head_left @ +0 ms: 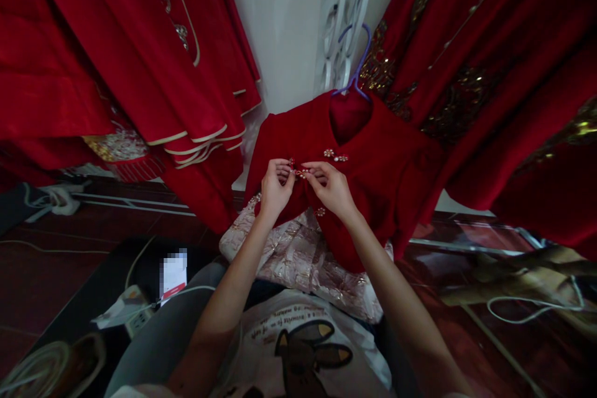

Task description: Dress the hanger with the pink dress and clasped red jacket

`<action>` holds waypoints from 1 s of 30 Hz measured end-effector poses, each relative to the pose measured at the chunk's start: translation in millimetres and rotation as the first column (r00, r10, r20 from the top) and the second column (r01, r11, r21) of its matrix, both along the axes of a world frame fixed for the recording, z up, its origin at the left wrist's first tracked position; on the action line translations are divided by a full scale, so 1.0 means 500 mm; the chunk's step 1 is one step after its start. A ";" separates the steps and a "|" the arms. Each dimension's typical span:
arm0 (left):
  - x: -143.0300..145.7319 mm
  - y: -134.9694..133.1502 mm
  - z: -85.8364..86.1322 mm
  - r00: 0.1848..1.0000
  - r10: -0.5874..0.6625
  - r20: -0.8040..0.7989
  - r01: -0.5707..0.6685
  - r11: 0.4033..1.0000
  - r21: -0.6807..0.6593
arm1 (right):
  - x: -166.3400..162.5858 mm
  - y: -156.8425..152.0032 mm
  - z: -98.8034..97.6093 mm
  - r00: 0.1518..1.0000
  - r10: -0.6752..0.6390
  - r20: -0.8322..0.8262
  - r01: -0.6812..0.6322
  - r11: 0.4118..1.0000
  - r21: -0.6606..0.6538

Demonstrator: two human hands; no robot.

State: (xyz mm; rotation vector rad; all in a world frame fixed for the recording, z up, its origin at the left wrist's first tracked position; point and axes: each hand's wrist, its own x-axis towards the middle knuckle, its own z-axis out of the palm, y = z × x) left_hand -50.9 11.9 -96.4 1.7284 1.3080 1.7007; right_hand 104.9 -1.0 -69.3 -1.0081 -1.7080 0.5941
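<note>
So the work here is centred on the red jacket [392,143], which is spread over a pale quilted-looking cloth [303,252] with its neck turned away from the wearer of the camera. A purple hanger [362,62] is tucked into that neck. On the jacket's front, a little left of its middle, a beaded fastener [301,173] is being handled with both hands. The fingers of the left hand [277,189] and the right hand [332,188] are pinched together on it, nearly tip to tip; which bit is held by which hand is too small to tell.

The step looks like fiddly fastener work, judging by the grip. Another beaded fastener [336,155] is seen nearer the jacket's neck, and beads [320,212] nearer its hem. For the next move, a light pinch and slack cloth would probably be called for, so nothing gets tugged.

Room-wise, the jacket is hemmed in by hanging red garments [177,87] to its left and gold-trimmed garments [476,99] to its right. More elbow room is left on the near side, above the lap.
</note>
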 end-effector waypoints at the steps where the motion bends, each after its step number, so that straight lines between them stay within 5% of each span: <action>1: 0.002 0.001 0.001 1.000 -0.001 0.019 0.001 1.000 0.005 | -0.001 -0.002 -0.001 1.000 -0.006 0.002 0.006 1.000 0.008; 11: -0.004 0.004 0.023 0.943 -0.133 0.307 0.180 0.975 -0.132 | -0.034 -0.002 0.001 0.997 -0.077 -0.018 0.079 0.991 0.111; 24: -0.011 0.003 0.031 0.974 -0.144 0.174 0.167 0.978 -0.127 | -0.041 0.001 -0.002 0.984 -0.157 -0.080 0.167 0.976 0.140; 30: -0.041 0.032 0.040 0.944 -0.329 0.030 0.329 0.928 -0.175 | -0.034 0.017 0.003 0.984 -0.171 -0.040 0.174 0.983 0.058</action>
